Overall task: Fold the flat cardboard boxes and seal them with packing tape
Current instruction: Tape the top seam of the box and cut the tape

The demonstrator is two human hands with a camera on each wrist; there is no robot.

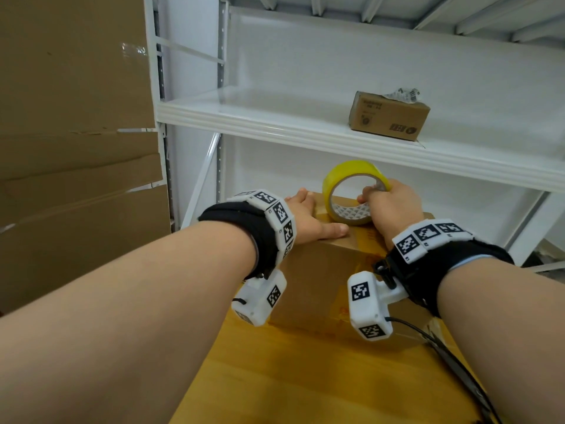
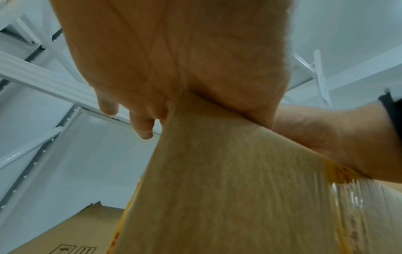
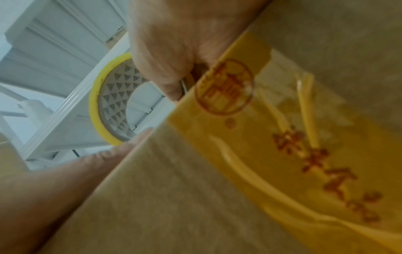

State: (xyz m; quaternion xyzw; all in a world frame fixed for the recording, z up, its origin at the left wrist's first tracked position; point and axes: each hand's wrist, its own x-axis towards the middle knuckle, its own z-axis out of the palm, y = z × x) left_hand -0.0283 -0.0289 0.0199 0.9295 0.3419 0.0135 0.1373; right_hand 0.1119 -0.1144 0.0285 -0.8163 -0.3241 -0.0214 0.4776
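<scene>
A folded brown cardboard box (image 1: 321, 270) stands on the wooden table (image 1: 305, 377), with yellow printed tape running over its top and down its near face (image 3: 250, 154). My left hand (image 1: 305, 218) lies flat on the box's top left corner, fingers straight, the palm pressing the edge (image 2: 185, 77). My right hand (image 1: 388, 200) grips a yellow roll of packing tape (image 1: 351, 185), fingers hooked through its core, and the roll stands upright on the box top. The roll's patterned inner core (image 3: 117, 103) shows in the right wrist view.
White metal shelving (image 1: 336, 130) rises just behind the box, and a small sealed carton (image 1: 388, 114) sits on its shelf. Large flat brown cardboard sheets (image 1: 76, 148) lean at the left. Another brown box (image 2: 71, 232) shows low in the left wrist view.
</scene>
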